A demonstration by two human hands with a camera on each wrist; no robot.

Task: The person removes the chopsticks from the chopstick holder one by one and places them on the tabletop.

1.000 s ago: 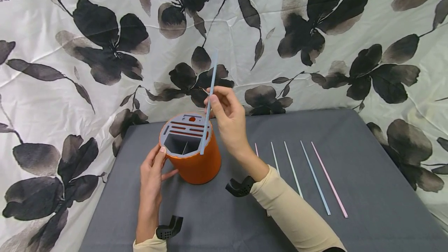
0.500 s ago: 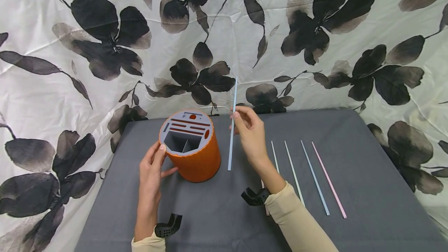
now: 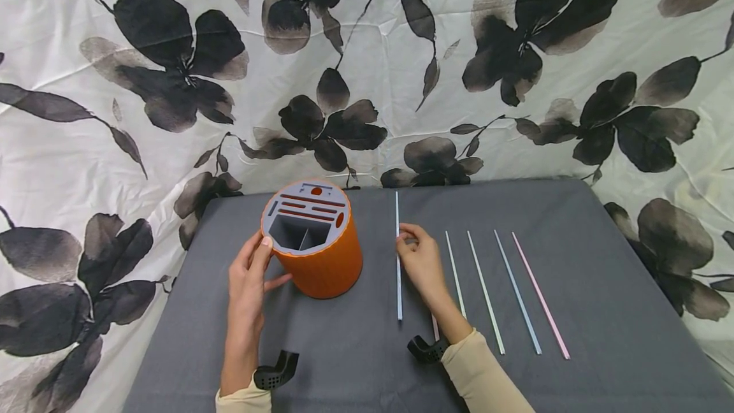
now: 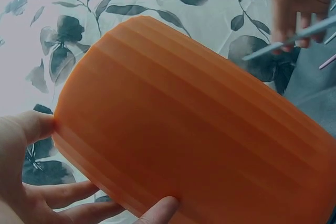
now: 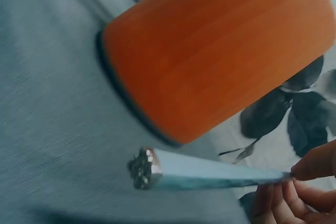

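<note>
An orange ribbed desk organizer (image 3: 323, 273) with a grey slotted top stands upright at the left of the table. My left hand (image 3: 246, 282) holds its left side, one fingertip at the rim and the thumb against the wall, as the left wrist view also shows. To the right of the organizer, my right hand (image 3: 423, 260) pinches a thin pale-blue stick (image 3: 399, 292) near its middle. Its near end looks silvery and sparkly in the right wrist view. Whether the stick touches the table cannot be told.
Right of the right hand lie several similar sticks in a row: pale green (image 3: 485, 292), blue (image 3: 517, 292) and pink (image 3: 541, 295) among them. Another pink stick (image 3: 435, 327) is partly hidden by the right forearm. Floral fabric (image 3: 367, 69) hangs behind the grey table (image 3: 602, 311).
My right hand has carried the pale-blue stick from over the organizer's top to the right and down toward the table. My left hand and the organizer have stayed put.
</note>
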